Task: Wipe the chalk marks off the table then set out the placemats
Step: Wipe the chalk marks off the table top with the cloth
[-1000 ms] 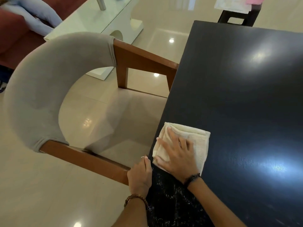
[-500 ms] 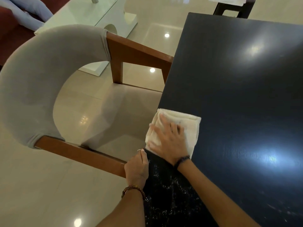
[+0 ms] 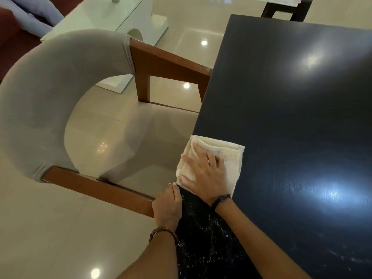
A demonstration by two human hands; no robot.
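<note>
1. Right hand (image 3: 203,174): laid flat, fingers spread and nearly straight, palm pressing down on the folded cream cotton cloth (image 3: 227,158). The flat spread likely serves to load the whole pad evenly for wiping; nothing is gripped.

2. Left hand (image 3: 168,204): fingers curled over the near left edge of the table, just beside the cloth's lower corner. How much of the edge the fingers enclose is hidden beneath the hand. It probably steadies the body while the other arm works.

3. Folded cream cotton cloth: lies on the left margin of the dark, glossy rectangular wooden table (image 3: 291,109), its left side overhanging the edge slightly, presumably so the wipe reaches the very rim.

4. Chalk marks (image 3: 203,234): pale speckled streaks on the tabletop below the cloth, between the two forearms; fainter flecks show at the lower right (image 3: 342,258). The surface beyond the cloth looks free of chalk, though glare patches obscure parts of it. Wiping appears incomplete.

5. Grey upholstered armchair with brown wooden arms (image 3: 40,97): stands tucked against the table's left edge, its nearer arm ending beside the left hand.

6. Placemats: none on the table. Pale fabric lies on a dark stool (image 3: 285,11) past the far corner; whether these are the placemats cannot be told.

7. White glass-topped side table (image 3: 104,19): well apart, upper left.
</note>
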